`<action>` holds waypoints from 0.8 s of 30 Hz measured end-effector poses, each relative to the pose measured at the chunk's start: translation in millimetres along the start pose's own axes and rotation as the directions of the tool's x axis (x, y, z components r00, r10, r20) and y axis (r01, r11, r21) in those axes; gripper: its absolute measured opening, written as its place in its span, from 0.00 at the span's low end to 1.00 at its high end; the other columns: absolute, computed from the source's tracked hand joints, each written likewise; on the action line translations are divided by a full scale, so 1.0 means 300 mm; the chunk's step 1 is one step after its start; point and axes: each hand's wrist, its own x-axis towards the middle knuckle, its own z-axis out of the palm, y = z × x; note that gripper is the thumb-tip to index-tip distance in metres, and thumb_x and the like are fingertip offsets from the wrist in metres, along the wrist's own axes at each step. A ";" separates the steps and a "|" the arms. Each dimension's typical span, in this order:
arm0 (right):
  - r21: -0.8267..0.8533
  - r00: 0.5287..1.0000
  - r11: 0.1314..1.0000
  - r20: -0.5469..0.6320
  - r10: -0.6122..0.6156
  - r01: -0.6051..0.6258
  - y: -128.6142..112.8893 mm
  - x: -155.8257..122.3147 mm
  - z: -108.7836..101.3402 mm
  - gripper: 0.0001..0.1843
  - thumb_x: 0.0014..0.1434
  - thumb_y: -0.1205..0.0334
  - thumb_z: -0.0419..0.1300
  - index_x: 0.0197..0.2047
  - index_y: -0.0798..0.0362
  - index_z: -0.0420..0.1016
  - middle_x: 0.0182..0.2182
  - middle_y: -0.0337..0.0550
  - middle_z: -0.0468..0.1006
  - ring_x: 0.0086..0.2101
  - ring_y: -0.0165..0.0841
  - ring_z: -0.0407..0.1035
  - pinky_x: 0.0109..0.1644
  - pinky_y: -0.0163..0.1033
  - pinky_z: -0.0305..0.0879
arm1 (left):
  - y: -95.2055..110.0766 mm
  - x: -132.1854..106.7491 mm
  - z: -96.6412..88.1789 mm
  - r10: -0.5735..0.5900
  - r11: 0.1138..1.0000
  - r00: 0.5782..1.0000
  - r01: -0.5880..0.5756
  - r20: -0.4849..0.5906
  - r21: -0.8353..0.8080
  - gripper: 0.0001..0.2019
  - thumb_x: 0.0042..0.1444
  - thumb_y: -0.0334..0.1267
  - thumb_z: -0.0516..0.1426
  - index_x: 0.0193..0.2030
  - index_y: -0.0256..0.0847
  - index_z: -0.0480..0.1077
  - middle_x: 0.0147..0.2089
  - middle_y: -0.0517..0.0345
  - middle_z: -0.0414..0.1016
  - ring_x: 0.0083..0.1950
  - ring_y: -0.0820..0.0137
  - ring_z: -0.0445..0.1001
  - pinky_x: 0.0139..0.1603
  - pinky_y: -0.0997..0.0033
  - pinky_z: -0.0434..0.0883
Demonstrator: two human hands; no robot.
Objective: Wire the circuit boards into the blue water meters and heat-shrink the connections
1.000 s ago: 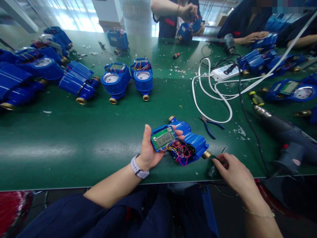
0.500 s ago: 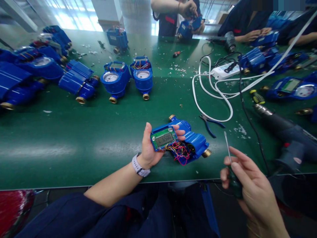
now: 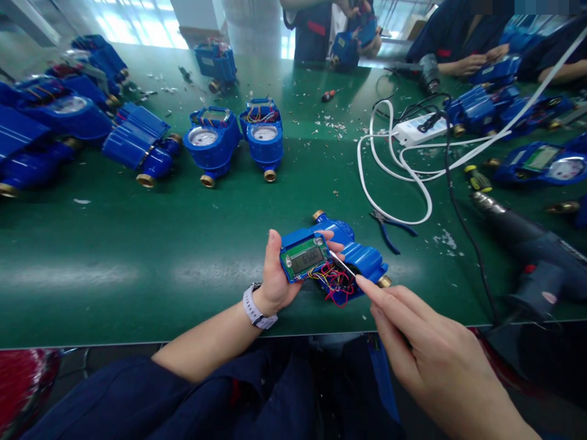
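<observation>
A blue water meter (image 3: 358,256) lies open near the front edge of the green table (image 3: 137,244), with red, yellow and blue wires (image 3: 337,284) spilling out. My left hand (image 3: 279,275) is closed on the meter's display module (image 3: 305,258), a green board with an LCD in a blue frame, and tilts it up. My right hand (image 3: 426,354) grips a thin screwdriver (image 3: 342,264). The screwdriver's metal tip rests at the right edge of the module, above the wires.
Several blue meters (image 3: 211,143) stand at the left and centre back. Blue pliers (image 3: 392,229), a white cable (image 3: 394,177), a power strip (image 3: 419,129) and a dark heat gun (image 3: 527,244) lie to the right. Other people's hands (image 3: 477,61) work at the far side.
My right hand picked a screwdriver up from the table edge, lifted it, then swung left and brought its tip to the display module. My left hand kept holding the module.
</observation>
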 end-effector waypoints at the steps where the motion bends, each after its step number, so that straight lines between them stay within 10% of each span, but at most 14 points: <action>1: -0.029 1.000 1.000 -0.005 -0.010 0.010 -0.005 0.003 0.001 0.19 0.69 0.66 0.46 0.58 0.57 0.70 0.37 0.45 0.80 0.27 0.31 0.75 0.24 0.34 0.66 | 0.000 -0.001 0.002 -0.001 1.000 1.000 0.001 -0.011 0.002 0.42 0.59 0.68 0.40 0.47 0.32 0.78 0.47 0.39 0.81 0.57 0.50 0.75 0.61 0.48 0.69; 24: -0.143 1.000 0.989 -0.020 0.019 -0.022 -0.074 0.004 0.098 0.21 0.67 0.72 0.46 0.61 0.59 0.66 0.32 0.43 0.77 0.28 0.30 0.72 0.26 0.36 0.61 | -0.019 -0.010 0.011 0.039 0.998 0.991 -0.046 -0.128 -0.052 0.35 0.61 0.63 0.41 0.41 0.35 0.77 0.38 0.44 0.83 0.52 0.52 0.79 0.56 0.49 0.72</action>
